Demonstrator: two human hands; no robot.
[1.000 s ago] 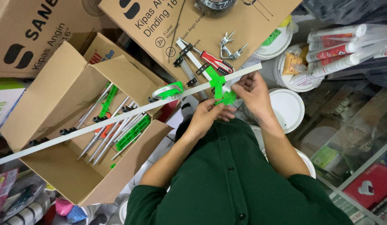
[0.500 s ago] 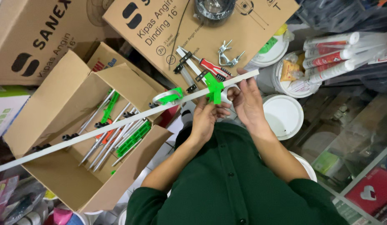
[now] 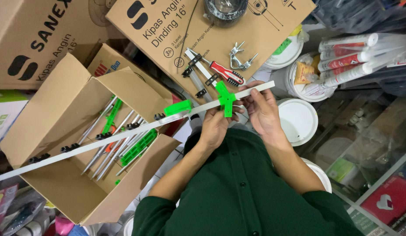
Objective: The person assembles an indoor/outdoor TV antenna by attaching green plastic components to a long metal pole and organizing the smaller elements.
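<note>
I hold a long white bar (image 3: 102,143) slanting from lower left to upper right over an open cardboard box (image 3: 45,126). My left hand (image 3: 215,126) grips the bar from below at a green cross-shaped plastic bracket (image 3: 225,98). My right hand (image 3: 260,108) holds the bar's right end, fingers pinched on it just right of the bracket. A second green clip (image 3: 177,107) and several small black clips sit further left along the bar. The box holds metal rods and green plastic parts (image 3: 139,146).
A closed cardboard carton (image 3: 211,39) lies ahead with a red-handled screwdriver (image 3: 227,73), a metal clamp (image 3: 242,56) and a black round object on it. White lidded buckets (image 3: 298,120) and sealant tubes (image 3: 356,57) stand at right. Another large carton (image 3: 32,35) is at upper left.
The bar has tilted and shifted slightly; the green bracket now sits squarely on the bar near its right end, and both hands have moved a little up and right.
</note>
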